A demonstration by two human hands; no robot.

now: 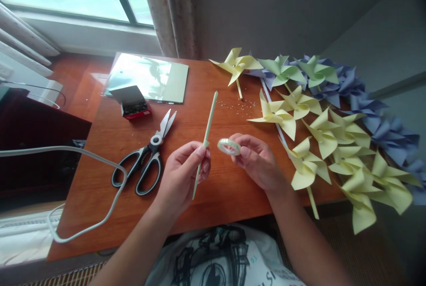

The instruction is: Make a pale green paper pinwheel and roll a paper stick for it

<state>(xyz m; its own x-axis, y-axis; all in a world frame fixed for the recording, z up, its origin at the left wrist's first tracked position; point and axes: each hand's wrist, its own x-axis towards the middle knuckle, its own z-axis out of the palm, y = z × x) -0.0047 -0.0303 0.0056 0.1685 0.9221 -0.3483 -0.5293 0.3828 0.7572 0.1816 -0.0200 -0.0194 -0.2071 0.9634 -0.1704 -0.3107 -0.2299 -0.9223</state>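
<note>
Pinched in my left hand [186, 166] is a thin rolled pale-green paper stick [211, 116], tilted with its upper end leaning right. A small corner of paper stands out from the stick just above my thumb. My right hand [256, 157] grips a roll of clear tape [229, 146] by its right edge, between thumb and fingers. A small gap separates the roll from the stick. Both hands are above the wooden table [233, 197]. Left of my left hand lie black-handled scissors [155, 140], blades spread.
Yellow paper pinwheels [308, 164], green ones [282, 72] and blue ones [389, 131] crowd the right side. A small red box [136, 109] with its lid up stands before a pack of paper sheets [178, 82]. Tiny bits [244, 107] are scattered mid-table. A white cable [113, 206] loops over the left edge.
</note>
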